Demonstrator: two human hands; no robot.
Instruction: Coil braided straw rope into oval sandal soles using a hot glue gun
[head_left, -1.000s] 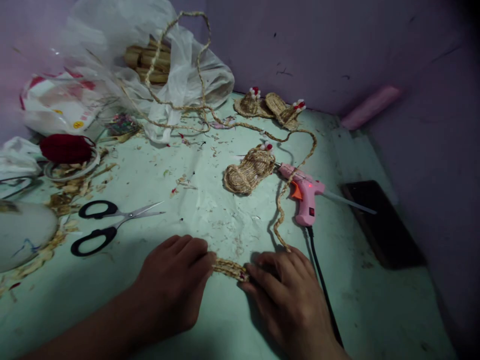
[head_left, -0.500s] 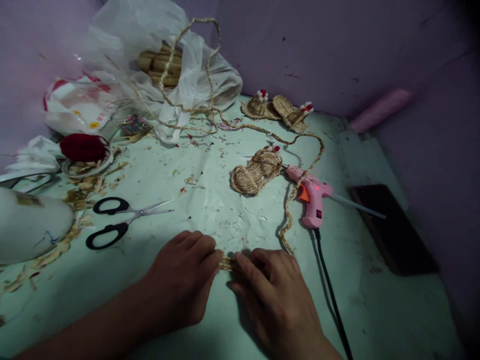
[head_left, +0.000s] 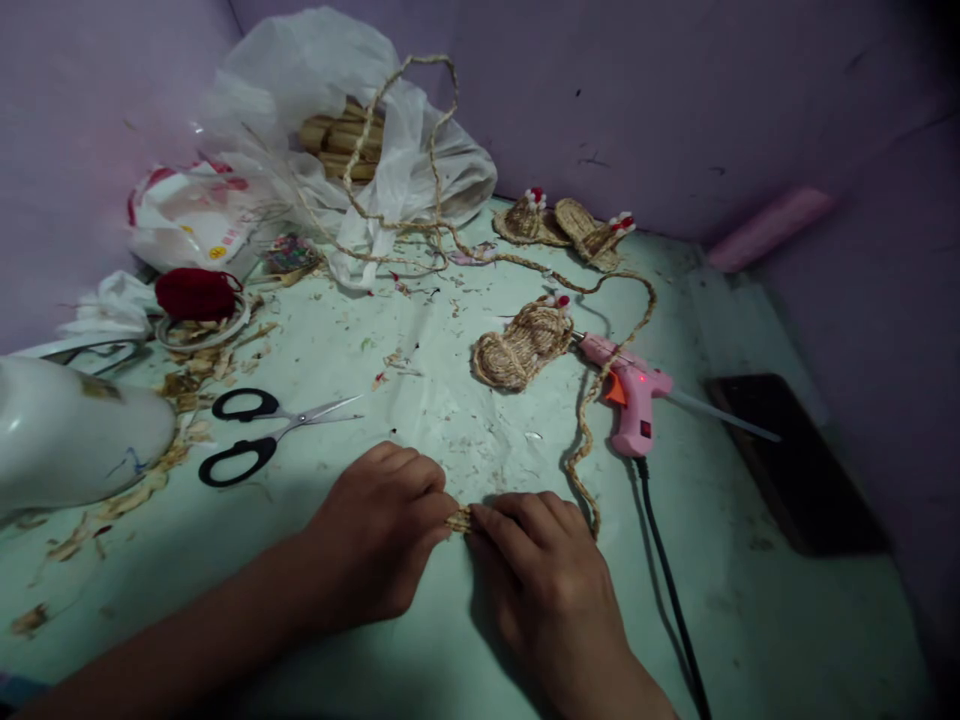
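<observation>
Between my two hands a short stretch of braided straw cord (head_left: pixel 459 520) shows, laid in tight rows. My left hand (head_left: pixel 390 530) is closed on its left end, fingers curled down. My right hand (head_left: pixel 551 585) pinches the other end, thumb and forefinger close to the left thumb; most of the piece is hidden under the fingers. From beside my right hand a long loose braid (head_left: pixel 583 430) runs up across the pink glue gun (head_left: pixel 637 395) toward the back. A small woven straw slipper (head_left: pixel 521 345) with red and white beads lies beyond my hands, near the glue gun's nozzle.
Black-handled scissors (head_left: pixel 255 435) lie open at the left. Farther left are a white bottle (head_left: pixel 75 430) and a red pouch (head_left: pixel 196 295). Two more slippers (head_left: pixel 532 220) rest by the wall, beside a plastic bag (head_left: pixel 315 60). A dark phone (head_left: pixel 802 470) lies right of the gun's cord (head_left: pixel 664 580).
The view has shifted slightly, so the table things sit farther right in it. My hands stay on the braided piece, a little closer together, with less of it showing between them.
</observation>
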